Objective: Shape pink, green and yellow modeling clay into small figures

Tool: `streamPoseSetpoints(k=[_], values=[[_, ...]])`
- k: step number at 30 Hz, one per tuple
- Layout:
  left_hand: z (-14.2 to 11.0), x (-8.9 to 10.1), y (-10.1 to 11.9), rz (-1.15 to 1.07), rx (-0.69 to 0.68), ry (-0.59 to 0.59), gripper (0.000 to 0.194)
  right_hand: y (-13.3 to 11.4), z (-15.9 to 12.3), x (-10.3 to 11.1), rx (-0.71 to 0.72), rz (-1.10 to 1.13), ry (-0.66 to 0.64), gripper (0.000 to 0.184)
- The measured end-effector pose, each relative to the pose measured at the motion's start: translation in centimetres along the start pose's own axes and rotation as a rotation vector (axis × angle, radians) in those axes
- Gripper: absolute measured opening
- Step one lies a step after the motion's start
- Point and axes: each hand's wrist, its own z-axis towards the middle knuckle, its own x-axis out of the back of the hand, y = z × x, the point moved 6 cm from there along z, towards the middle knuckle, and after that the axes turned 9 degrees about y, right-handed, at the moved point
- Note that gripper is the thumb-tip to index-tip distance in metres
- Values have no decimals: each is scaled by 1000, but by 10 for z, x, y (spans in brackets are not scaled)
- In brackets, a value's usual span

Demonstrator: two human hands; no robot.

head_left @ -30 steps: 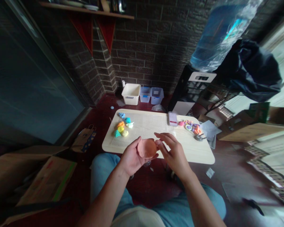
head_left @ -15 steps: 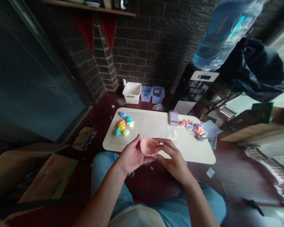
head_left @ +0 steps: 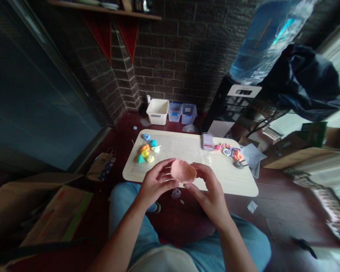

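A flattened, slightly cupped piece of pink modelling clay [head_left: 183, 171] is held up over the near edge of the low table [head_left: 170, 149]. My left hand [head_left: 159, 181] grips its left side, thumb below and fingers behind. On the opposite side my right hand [head_left: 208, 185] holds its rim between thumb and fingers. Beyond the left hand, on the table's left end, lie several lumps of clay: blue [head_left: 146, 136], orange [head_left: 145, 147], yellow [head_left: 144, 153], green [head_left: 141, 158] and white [head_left: 155, 149].
Small coloured clay pieces [head_left: 237, 154] and a pale box-like object [head_left: 207, 141] rest on the table's right part. Behind it stand a white bin [head_left: 158, 112], two clear bluish bins [head_left: 189, 114] and a water dispenser [head_left: 225, 107]. Cardboard boxes [head_left: 56, 215] flank my left.
My left hand has turned from palm up under the clay to gripping its left side. The clay has risen slightly and tilted towards me, and my right hand has opened out along its right rim.
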Motion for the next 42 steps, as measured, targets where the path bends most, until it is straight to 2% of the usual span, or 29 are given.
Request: streamPoseSetpoints(k=[2,4,9,12,14,20,25,30,32,37,42], values=[[0,-1,2,4,-18,35,58,2,-2,-2,-34,24,18,53],[-1,-1,5,-7,-33,62,54,4,-4,-4,-63,66,17,57],[-3,-2,7,-78,-19,86,55,3,-8,-4,-81,179,-9,48],[-3,-5,6,-74,-11,60,54,1,-10,-4,-40,185,3,44],[-3,-5,6,-69,-21,48,53,1,-10,-5,-60,203,14,45],[-3,1,5,-47,-62,81,51,6,-10,-9,-190,292,-28,69],[-4,2,1,-63,-13,74,52,7,-7,-7,-188,282,-90,60],[-4,-1,3,-81,-42,67,49,5,-5,-4,-196,310,-69,58],[-3,-2,4,-87,-23,92,48,5,-3,-4,-259,337,-35,56],[4,-12,4,-60,49,148,38,16,2,-11,-587,453,64,45],[10,-22,7,-38,61,133,35,22,6,-15,-675,518,120,41]])
